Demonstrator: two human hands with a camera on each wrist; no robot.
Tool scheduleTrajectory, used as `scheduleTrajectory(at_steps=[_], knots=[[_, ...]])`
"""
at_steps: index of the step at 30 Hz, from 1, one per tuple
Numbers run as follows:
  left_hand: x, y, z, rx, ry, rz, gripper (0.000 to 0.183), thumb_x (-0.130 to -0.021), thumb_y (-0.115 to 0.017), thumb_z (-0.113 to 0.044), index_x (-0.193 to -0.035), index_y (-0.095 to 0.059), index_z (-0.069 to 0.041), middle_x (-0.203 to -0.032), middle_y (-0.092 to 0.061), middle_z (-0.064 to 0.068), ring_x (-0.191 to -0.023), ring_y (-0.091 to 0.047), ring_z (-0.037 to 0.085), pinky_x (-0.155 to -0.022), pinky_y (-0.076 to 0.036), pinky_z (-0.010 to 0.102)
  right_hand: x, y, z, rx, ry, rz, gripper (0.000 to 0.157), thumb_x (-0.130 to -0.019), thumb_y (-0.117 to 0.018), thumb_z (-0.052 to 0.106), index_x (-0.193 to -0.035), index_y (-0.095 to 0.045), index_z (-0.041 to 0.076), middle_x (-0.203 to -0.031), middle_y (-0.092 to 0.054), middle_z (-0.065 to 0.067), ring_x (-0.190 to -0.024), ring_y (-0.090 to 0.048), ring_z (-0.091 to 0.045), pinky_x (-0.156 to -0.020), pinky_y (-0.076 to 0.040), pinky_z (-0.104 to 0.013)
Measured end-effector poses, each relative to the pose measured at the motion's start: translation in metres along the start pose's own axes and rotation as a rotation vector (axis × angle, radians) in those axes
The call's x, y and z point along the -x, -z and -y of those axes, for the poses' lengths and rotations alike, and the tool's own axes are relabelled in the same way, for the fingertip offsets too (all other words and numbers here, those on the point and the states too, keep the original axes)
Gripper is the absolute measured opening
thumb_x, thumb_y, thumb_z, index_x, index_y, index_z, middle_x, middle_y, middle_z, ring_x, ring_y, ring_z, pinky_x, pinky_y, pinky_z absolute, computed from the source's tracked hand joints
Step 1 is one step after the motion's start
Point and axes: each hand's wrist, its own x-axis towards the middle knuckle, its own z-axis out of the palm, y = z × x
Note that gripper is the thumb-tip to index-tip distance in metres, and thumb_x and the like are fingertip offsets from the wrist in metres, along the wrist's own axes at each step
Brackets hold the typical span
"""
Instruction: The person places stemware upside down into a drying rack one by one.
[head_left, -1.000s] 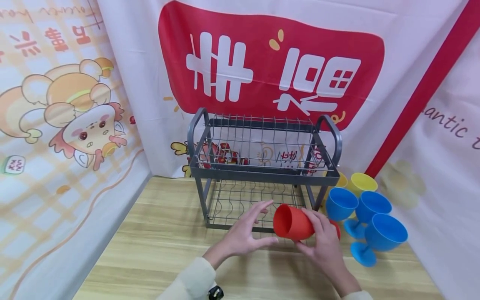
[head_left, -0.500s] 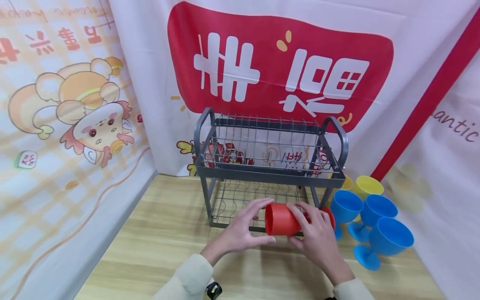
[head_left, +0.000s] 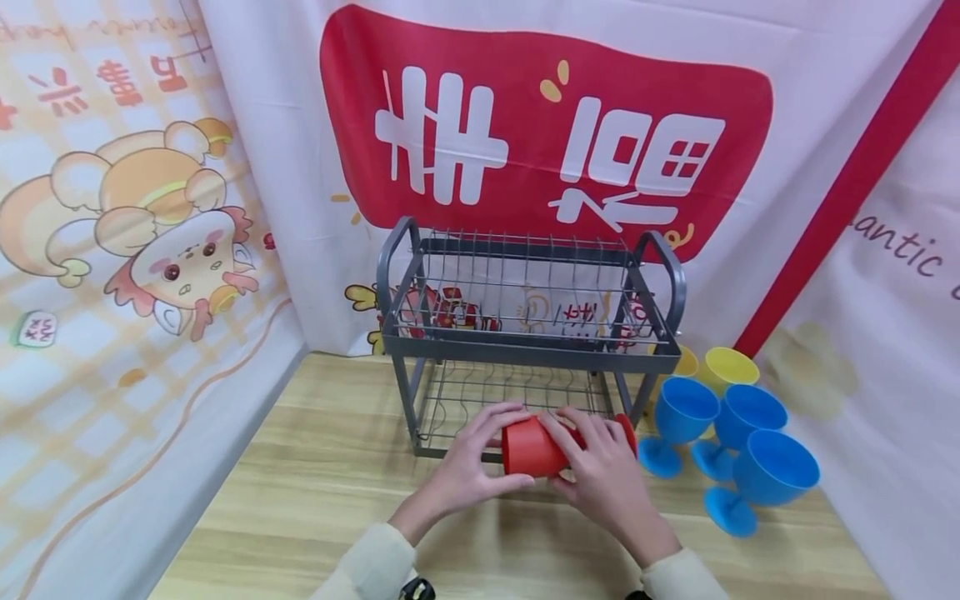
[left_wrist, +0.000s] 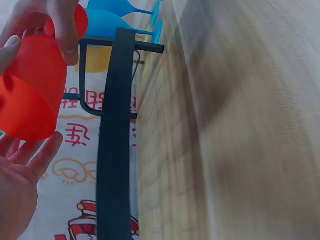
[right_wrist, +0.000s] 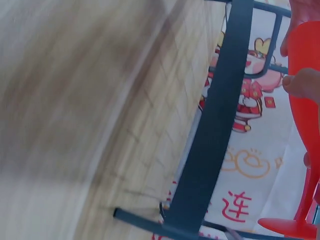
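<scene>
A red goblet [head_left: 534, 446] lies on its side in the air before the rack's lower tier, its mouth toward the left. My right hand [head_left: 607, 475] grips it around the bowl and stem, partly hiding both. Beside the mouth is my left hand [head_left: 461, 462], fingers on the far side and thumb on the near side. In the left wrist view, the left fingertips [left_wrist: 50, 147] reach right at the rim of the goblet [left_wrist: 37, 90]. The right wrist view shows its stem and round foot [right_wrist: 287, 226] pointing downward in the picture.
A grey two-tier wire dish rack [head_left: 525, 350] stands behind the hands. To its right are several blue goblets [head_left: 776, 467] and yellow goblets [head_left: 726, 367] on the wooden table [head_left: 255, 517]. Printed cloth [head_left: 292, 167] hangs around the sides and back.
The red goblet and my right hand have moved left, away from the blue goblets. The gap to my left hand has closed, and the goblet's mouth has turned more to the left.
</scene>
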Motion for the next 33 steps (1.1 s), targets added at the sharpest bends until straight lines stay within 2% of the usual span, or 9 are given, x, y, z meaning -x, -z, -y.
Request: scheduleTrajectory(at_steps=[8,14,17,20,26,29,33], knots=[[0.019,0.004,0.008,0.038,0.045,-0.054,0.075,-0.084,-0.09,-0.038,-0.15,-0.055,-0.036,-0.154,-0.051,-0.012,-0.13,-0.06,0.017,-0.097,-0.062,0.031,-0.004,-0.009,0.016,-0.023,-0.002,0.035,0.102,-0.062,-0.103,0.043,-0.152,-0.056,0.029,-0.144,-0.062,-0.008,-0.125,-0.061,-0.031,-0.098,-0.057,-0.055],[0.021,0.006,0.009,0.054,0.042,-0.081,0.072,-0.085,-0.09,-0.039,-0.149,-0.055,-0.04,-0.153,-0.052,-0.01,-0.13,-0.061,0.019,-0.094,-0.063,0.03,-0.006,-0.008,0.021,-0.012,-0.012,0.056,0.105,-0.063,-0.103,0.043,-0.154,-0.052,0.031,-0.143,-0.061,-0.006,-0.125,-0.062,-0.031,-0.1,-0.057,-0.055],[0.02,0.006,0.009,0.06,0.042,-0.104,0.071,-0.086,-0.089,-0.039,-0.149,-0.055,-0.041,-0.152,-0.054,-0.009,-0.129,-0.061,0.021,-0.094,-0.063,0.033,-0.005,-0.007,0.023,-0.013,-0.023,0.025,0.106,-0.064,-0.103,0.042,-0.155,-0.051,0.029,-0.144,-0.061,-0.007,-0.125,-0.061,-0.031,-0.1,-0.056,-0.055],[0.02,0.006,0.008,0.086,0.075,-0.154,0.07,-0.086,-0.089,-0.039,-0.148,-0.056,-0.041,-0.149,-0.056,-0.01,-0.129,-0.06,0.02,-0.093,-0.063,0.032,-0.002,-0.005,0.026,-0.032,-0.038,-0.06,0.103,-0.065,-0.102,0.039,-0.154,-0.053,0.024,-0.144,-0.061,-0.009,-0.125,-0.059,-0.032,-0.1,-0.056,-0.057],[0.019,0.003,0.008,0.246,0.148,-0.272,0.07,-0.085,-0.09,-0.03,-0.148,-0.058,-0.034,-0.145,-0.058,-0.007,-0.129,-0.06,0.024,-0.094,-0.063,0.028,0.011,-0.005,0.033,-0.185,-0.117,-0.24,0.084,-0.072,-0.098,0.034,-0.144,-0.062,0.012,-0.141,-0.065,-0.013,-0.126,-0.062,-0.031,-0.098,-0.056,-0.054],[0.019,0.001,0.009,0.322,0.166,-0.314,0.071,-0.086,-0.089,-0.024,-0.148,-0.056,-0.031,-0.146,-0.057,-0.005,-0.131,-0.058,0.026,-0.095,-0.063,0.028,0.015,-0.01,0.037,-0.269,-0.179,-0.275,0.074,-0.076,-0.095,0.035,-0.139,-0.066,0.009,-0.137,-0.068,-0.012,-0.124,-0.064,-0.029,-0.096,-0.056,-0.052],[0.019,-0.004,0.009,0.412,0.166,-0.348,0.072,-0.086,-0.088,-0.018,-0.149,-0.053,-0.022,-0.149,-0.056,-0.001,-0.132,-0.058,0.029,-0.095,-0.063,0.029,0.017,-0.016,0.041,-0.43,-0.287,-0.245,0.067,-0.083,-0.091,0.035,-0.14,-0.066,0.01,-0.135,-0.07,-0.009,-0.123,-0.065,-0.026,-0.097,-0.056,-0.054]])
